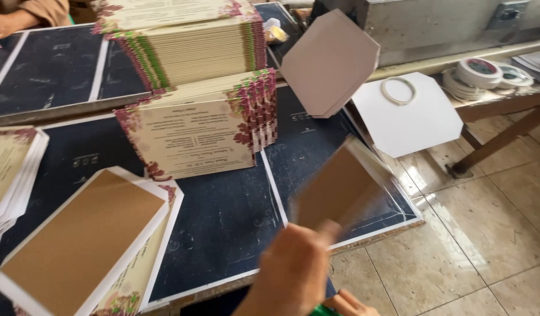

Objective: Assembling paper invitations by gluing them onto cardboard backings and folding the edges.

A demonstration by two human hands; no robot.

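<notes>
1. Right hand (293, 275): fingers closed on the lower edge of a brown card (340, 187), blurred, raised over the dark table's (223, 222) right end; left hand (352, 305) barely in view, its state cannot be told.
2. Card: judged light, thin, stiff yet bendable; best pinched at an edge.
3. Stacked floral-bordered cream cards (194, 117) centre; brown card with white border (82, 240) lower left; tape rolls (480, 73) on the far right bench.

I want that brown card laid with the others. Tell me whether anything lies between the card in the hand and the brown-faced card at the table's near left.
Nothing visible does. The brown card, blurred, is held up in the hand over bare dark table; only that bare surface lies between it and the brown-faced card. The printed card stack sits farther back.
</notes>
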